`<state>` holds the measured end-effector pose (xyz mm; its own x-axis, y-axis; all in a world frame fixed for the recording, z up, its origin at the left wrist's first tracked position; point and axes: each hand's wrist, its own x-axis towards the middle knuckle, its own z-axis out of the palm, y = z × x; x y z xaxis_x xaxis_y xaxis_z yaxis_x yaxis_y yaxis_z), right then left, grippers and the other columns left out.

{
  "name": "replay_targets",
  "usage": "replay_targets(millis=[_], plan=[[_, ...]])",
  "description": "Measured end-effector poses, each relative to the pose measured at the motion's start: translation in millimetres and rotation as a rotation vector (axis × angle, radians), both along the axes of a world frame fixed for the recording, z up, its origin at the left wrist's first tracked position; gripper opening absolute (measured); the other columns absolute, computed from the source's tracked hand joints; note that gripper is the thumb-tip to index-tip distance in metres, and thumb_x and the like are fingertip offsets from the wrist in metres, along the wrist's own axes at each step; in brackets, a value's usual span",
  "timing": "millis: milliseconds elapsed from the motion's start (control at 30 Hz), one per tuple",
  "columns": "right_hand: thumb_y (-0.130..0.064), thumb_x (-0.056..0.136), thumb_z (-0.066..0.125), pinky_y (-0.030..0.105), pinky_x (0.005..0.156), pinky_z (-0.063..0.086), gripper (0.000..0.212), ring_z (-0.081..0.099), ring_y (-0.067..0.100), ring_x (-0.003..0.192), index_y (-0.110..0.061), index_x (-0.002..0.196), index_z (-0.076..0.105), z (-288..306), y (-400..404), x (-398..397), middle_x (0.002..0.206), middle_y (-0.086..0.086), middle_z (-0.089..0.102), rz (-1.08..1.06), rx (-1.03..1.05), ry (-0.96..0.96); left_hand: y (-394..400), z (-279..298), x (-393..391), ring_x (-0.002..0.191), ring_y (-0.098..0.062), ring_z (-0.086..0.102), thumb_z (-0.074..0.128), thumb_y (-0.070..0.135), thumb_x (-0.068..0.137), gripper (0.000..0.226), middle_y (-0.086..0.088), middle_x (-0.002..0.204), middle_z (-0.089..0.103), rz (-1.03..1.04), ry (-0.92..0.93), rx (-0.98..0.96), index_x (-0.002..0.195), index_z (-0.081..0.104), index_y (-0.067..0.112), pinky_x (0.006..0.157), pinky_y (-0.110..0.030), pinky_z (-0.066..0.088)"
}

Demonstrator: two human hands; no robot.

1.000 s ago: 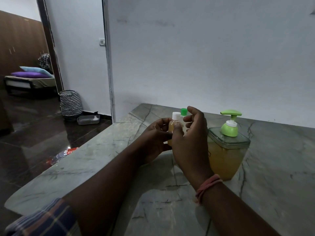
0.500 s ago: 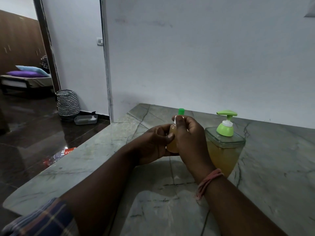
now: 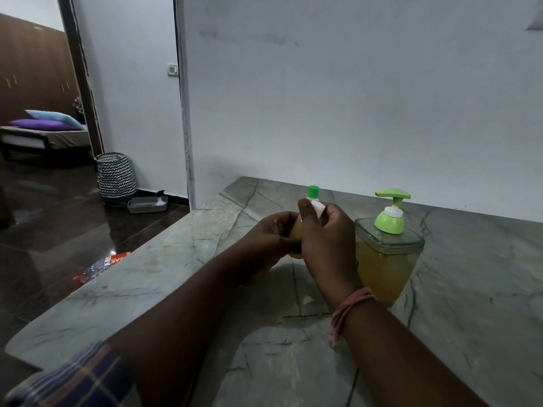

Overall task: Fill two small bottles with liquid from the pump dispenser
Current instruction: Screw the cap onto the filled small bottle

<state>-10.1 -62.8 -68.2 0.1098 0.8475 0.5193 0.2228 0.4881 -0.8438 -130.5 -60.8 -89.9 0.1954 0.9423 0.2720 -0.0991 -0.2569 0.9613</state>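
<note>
My left hand (image 3: 271, 239) grips the body of a small bottle (image 3: 296, 232) of amber liquid, held just above the marble counter (image 3: 176, 268). My right hand (image 3: 326, 245) pinches the bottle's white cap (image 3: 318, 206) between thumb and fingers. Behind my hands, only the green cap of a second small bottle (image 3: 313, 190) shows; its body is hidden. The pump dispenser (image 3: 388, 248) stands right of my right hand, a clear square container of amber liquid with a green pump head (image 3: 392, 211).
A white wall (image 3: 352, 98) runs along the counter's far edge. The counter's left edge drops to a dark floor with a red packet (image 3: 114, 261). Farther left are a patterned basket (image 3: 116, 174), a small tray (image 3: 147, 204) and a doorway.
My right hand has closed over the white cap, which was uncovered a second ago. Both hands and the bottle stay in about the same place in front of the dispenser.
</note>
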Motion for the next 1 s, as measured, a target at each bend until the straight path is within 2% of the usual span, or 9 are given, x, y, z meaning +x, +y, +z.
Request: replay_targets(millis=[133,300,433,533,600,700,767,867,1000], plan=[[-0.038,0.088,0.063,0.031,0.08,0.055,0.026,0.064,0.007,0.087,-0.018,0.103,0.069,-1,1,0,0.092,-0.007,0.07,0.05,-0.011,0.013,-2,-1,2,0.097,-0.033,0.069,0.064,-0.008,0.084,0.031,-0.023,0.105,0.07,-0.04,0.101,-0.001,0.114,0.062,-0.007,0.081,-0.033,0.06],[-0.037,0.085,0.067,0.033,0.077,0.057,0.017,0.065,0.002,0.081,-0.024,0.094,0.072,0,2,1,0.084,-0.013,0.07,0.02,0.009,0.016,-3,-1,6,0.078,-0.011,0.074,0.08,0.01,0.082,0.022,-0.004,0.087,0.076,0.35,0.488,0.208,0.102,0.071,0.008,0.065,-0.02,0.057],[-0.041,0.082,0.066,0.032,0.073,0.057,0.016,0.063,0.0,0.077,-0.028,0.089,0.071,0,0,-7,0.08,-0.015,0.069,-0.071,0.064,-0.011,-5,-2,12,0.071,-0.013,0.071,0.078,0.007,0.084,0.02,-0.006,0.085,0.076,0.587,0.65,0.436,0.103,0.073,0.006,0.061,-0.02,0.054],[-0.042,0.085,0.063,0.033,0.077,0.057,0.024,0.063,0.005,0.081,-0.023,0.097,0.07,-1,2,-11,0.086,-0.012,0.069,-0.105,0.037,-0.036,-8,-1,16,0.066,-0.015,0.068,0.075,0.007,0.087,0.013,-0.005,0.079,0.074,0.67,0.731,0.429,0.099,0.073,0.008,0.056,-0.025,0.05],[-0.045,0.087,0.061,0.034,0.081,0.054,0.032,0.064,0.013,0.09,-0.021,0.107,0.066,-1,4,-10,0.095,-0.005,0.069,-0.058,-0.051,-0.118,-9,-3,16,0.065,-0.014,0.065,0.074,0.01,0.087,0.009,-0.004,0.08,0.073,0.702,0.782,0.405,0.096,0.071,0.008,0.055,-0.02,0.043],[-0.048,0.082,0.065,0.033,0.084,0.051,0.046,0.061,0.021,0.096,-0.02,0.118,0.059,5,9,-7,0.105,0.004,0.063,-0.036,-0.123,-0.307,-9,-7,16,0.069,-0.013,0.062,0.073,0.011,0.086,0.013,-0.006,0.084,0.072,0.728,0.747,0.354,0.097,0.07,0.006,0.052,-0.012,0.031],[-0.044,0.08,0.067,0.033,0.084,0.051,0.042,0.061,0.024,0.097,-0.019,0.113,0.063,14,12,-7,0.105,0.007,0.063,-0.069,-0.111,-0.466,-7,-8,14,0.077,-0.013,0.064,0.078,0.013,0.083,0.02,-0.007,0.091,0.074,0.713,0.656,0.328,0.101,0.071,0.007,0.058,-0.011,0.036],[-0.033,0.077,0.072,0.024,0.065,0.042,0.023,0.064,0.025,0.089,-0.012,0.083,0.066,34,20,-9,0.089,0.007,0.068,-0.086,-0.142,-0.647,0,-9,11,0.082,-0.012,0.065,0.087,0.025,0.075,0.035,-0.004,0.095,0.074,0.7,0.572,0.311,0.103,0.07,0.011,0.064,-0.017,0.044],[-0.028,0.073,0.078,0.024,0.06,0.042,0.028,0.066,0.024,0.086,-0.007,0.088,0.067,66,36,-20,0.092,0.011,0.07,-0.106,-0.225,-0.845,4,-8,10,0.089,-0.007,0.07,0.092,0.035,0.066,0.058,0.005,0.104,0.073,0.562,0.412,0.185,0.115,0.067,0.018,0.075,-0.027,0.058]])
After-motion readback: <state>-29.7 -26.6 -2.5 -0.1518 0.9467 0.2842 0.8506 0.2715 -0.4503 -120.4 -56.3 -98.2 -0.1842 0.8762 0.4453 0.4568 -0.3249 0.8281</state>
